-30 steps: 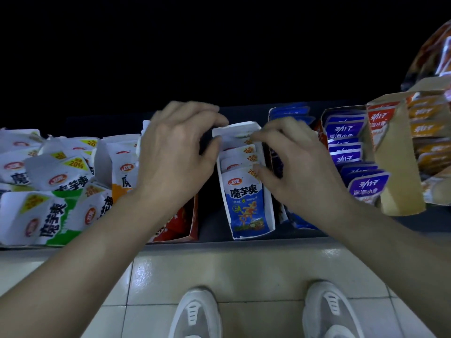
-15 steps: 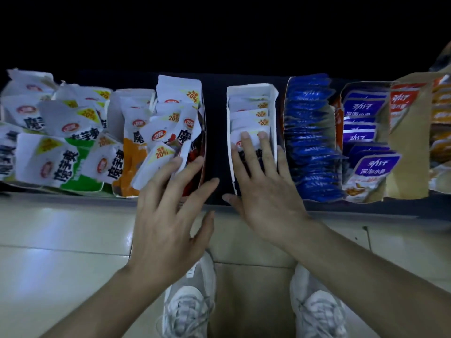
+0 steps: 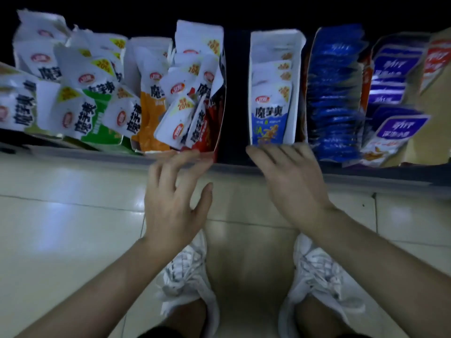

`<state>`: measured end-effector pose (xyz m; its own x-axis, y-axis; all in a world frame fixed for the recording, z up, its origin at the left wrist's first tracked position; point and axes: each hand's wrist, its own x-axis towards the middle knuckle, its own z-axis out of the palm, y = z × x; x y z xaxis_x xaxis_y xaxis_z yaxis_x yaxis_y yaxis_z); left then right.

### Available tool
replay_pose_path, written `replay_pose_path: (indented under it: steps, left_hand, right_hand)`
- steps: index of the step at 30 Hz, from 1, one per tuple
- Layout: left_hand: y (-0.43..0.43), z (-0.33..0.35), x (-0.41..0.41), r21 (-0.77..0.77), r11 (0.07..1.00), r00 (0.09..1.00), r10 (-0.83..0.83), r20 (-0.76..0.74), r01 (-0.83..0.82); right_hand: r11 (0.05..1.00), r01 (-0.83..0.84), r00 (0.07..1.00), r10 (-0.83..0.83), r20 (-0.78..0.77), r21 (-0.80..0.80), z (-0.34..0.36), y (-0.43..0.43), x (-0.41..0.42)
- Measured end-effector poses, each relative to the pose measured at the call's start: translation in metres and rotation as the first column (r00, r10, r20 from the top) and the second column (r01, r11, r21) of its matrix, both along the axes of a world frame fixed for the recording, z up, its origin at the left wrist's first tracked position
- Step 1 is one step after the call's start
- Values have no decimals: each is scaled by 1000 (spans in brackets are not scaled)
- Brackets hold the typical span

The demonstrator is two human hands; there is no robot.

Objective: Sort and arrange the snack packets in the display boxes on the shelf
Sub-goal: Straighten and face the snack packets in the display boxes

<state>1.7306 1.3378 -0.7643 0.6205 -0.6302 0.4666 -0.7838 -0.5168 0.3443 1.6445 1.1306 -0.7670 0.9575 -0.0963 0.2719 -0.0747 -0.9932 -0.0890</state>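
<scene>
A white display box (image 3: pixel 296 76) stands on the shelf with a neat row of blue-and-white snack packets (image 3: pixel 269 111) in it. My right hand (image 3: pixel 290 181) lies just in front of it, fingers straight, fingertips at the box's front edge. Left of a dark gap, a red display box (image 3: pixel 219 123) holds jumbled white and red packets (image 3: pixel 185 118). My left hand (image 3: pixel 175 201) hovers below it, fingers spread, fingertips near its front lower edge. Neither hand holds anything.
Loose green and white packets (image 3: pixel 80 113) and orange packets (image 3: pixel 148 113) crowd the shelf's left. Dark blue packets (image 3: pixel 334 93) and purple-labelled packets (image 3: pixel 395 123) fill boxes to the right. The shelf's front edge (image 3: pixel 366 179) runs above a tiled floor; white shoes (image 3: pixel 188 281) stand below.
Both hands have drawn back from the boxes toward the shelf's front edge. My right hand has come off the blue packets, and the view has tilted further down.
</scene>
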Motion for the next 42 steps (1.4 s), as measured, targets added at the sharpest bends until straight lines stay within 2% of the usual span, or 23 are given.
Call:
replay_pose_path:
  steps: [2,4,8,10,12,14,16,19,21,25,28,31,37,42]
  left_hand:
    - [1,-14,1,87,995,998,52,-24,-49]
    - [-1,-22,1,110,991,997,78,-9,-76]
    - [-9,-24,1,23,998,998,58,-20,-57]
    - [-13,-22,-2,-15,999,998,29,-63,-30]
    - [-17,-17,-4,-14,1000,994,-28,-106,26]
    - [-14,-14,0,3,996,985,-88,-149,89]
    - [-6,-7,2,-59,995,976,-90,-200,80]
    - [4,6,3,-251,966,975,-1,-224,-57]
    - [6,15,5,-335,927,953,68,-296,-170]
    - [-7,26,22,-422,870,884,34,-465,-255]
    - [-21,29,39,-359,912,883,8,-470,-199]
    - [-27,24,52,-336,921,867,4,-498,-197]
    - [-15,26,63,-445,840,736,-85,-672,-310]
    - [-15,29,63,-504,781,684,-140,-716,-368]
  right_hand:
    - [999,-32,999,32,41,18,-5,-2,7]
    - [996,-64,996,60,72,58,-12,-4,12]
    - [979,-117,993,110,52,166,-20,-12,20]
    - [978,-76,996,67,54,193,-20,-11,22]
    - [957,-34,997,13,76,287,-16,-5,25]
    - [905,-13,991,-45,128,425,-8,2,27]
    - [829,-6,976,-118,185,560,4,8,29]
    - [702,-5,970,-169,173,712,23,13,37]
    - [643,12,972,-187,141,766,33,17,45]
    - [604,45,962,-241,128,796,36,24,61]
    - [615,50,963,-239,126,787,36,26,73]
    - [632,-7,976,-164,143,775,40,20,86]
    - [695,-73,987,-54,153,716,47,2,105]
    - [669,-5,988,-111,106,743,46,-3,103]
